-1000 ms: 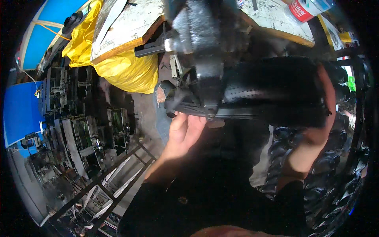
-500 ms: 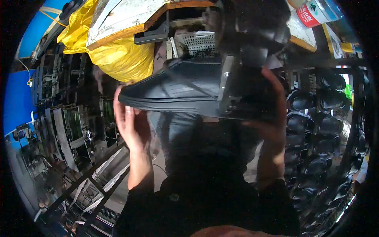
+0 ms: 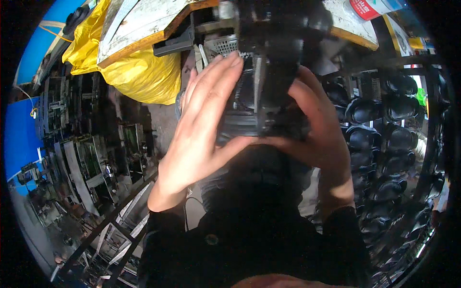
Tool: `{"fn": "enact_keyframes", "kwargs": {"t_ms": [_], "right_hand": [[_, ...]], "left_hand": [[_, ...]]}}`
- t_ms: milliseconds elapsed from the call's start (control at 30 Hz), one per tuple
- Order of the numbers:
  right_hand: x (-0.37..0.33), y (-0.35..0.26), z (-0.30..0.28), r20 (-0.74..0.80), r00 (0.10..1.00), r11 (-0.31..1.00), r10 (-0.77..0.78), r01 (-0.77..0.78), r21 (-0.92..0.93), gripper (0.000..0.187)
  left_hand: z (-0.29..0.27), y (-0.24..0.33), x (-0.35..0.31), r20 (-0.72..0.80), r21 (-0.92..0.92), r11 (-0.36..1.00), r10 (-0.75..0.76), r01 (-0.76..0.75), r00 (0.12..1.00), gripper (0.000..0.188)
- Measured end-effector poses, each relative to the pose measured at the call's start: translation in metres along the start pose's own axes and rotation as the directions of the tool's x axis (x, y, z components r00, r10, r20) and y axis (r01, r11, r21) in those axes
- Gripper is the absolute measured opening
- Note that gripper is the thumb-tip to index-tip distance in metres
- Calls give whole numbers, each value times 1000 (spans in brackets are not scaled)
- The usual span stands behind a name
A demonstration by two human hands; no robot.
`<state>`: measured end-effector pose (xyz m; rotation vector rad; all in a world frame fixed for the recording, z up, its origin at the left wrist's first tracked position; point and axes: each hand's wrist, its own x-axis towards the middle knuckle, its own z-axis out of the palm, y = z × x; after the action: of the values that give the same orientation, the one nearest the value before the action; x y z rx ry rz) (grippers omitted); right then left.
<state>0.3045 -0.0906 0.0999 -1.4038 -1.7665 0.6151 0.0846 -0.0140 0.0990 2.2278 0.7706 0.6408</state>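
Note:
A black shoe (image 3: 238,124) with a ridged sole edge is up against a dark machine head (image 3: 283,29), in front of my body. My left hand (image 3: 199,122) is wrapped over the shoe's left part, fingers pointing away from me and thumb along the lower sole edge. On the other side my right hand (image 3: 324,127) grips the shoe, its thumb reaching in below toward the left thumb. A narrow metal strip (image 3: 258,89) of the machine crosses in front of the shoe. The machine and shadow hide much of the shoe and the right fingertips.
A white worktable (image 3: 144,33) with a worn wooden edge lies beyond, a yellow bag (image 3: 144,79) hanging under it. A bottle with a red label (image 3: 367,8) stands at far right. Racked black shoes (image 3: 362,113) fill the right side; dark metal racks (image 3: 86,168) stand left.
The shoe has turned from lying lengthwise across the view to a much shorter outline. My left hand has moved from its toe, rightward and up over its side. My right hand has shifted slightly left.

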Motion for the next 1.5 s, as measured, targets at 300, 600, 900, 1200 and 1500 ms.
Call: {"fn": "enact_keyframes", "kwargs": {"t_ms": [300, 600, 900, 1200, 1500], "right_hand": [[-2, -2, -9, -15, 1000, 1000, 16, -16, -24, 94], [-86, 103, 86, -128, 883, 732, 452, -285, 618, 103], [-103, 112, 62, 15, 841, 611, 540, -405, 680, 66], [-118, 130, -17, -262, 941, 947, 213, -133, 293, 55], [-99, 73, -85, -277, 946, 986, 166, -162, 39, 67]], "left_hand": [[23, -8, -3, -20, -546, 811, -263, 210, 965, 93], [55, -23, -3, -96, -781, 624, -149, 18, 984, 102], [63, -26, -12, -53, -827, 551, -266, 107, 962, 93], [76, -16, -11, 1, -951, 277, -441, 137, 898, 108], [82, -19, -20, 59, -995, 40, -492, 90, 868, 110]]}}
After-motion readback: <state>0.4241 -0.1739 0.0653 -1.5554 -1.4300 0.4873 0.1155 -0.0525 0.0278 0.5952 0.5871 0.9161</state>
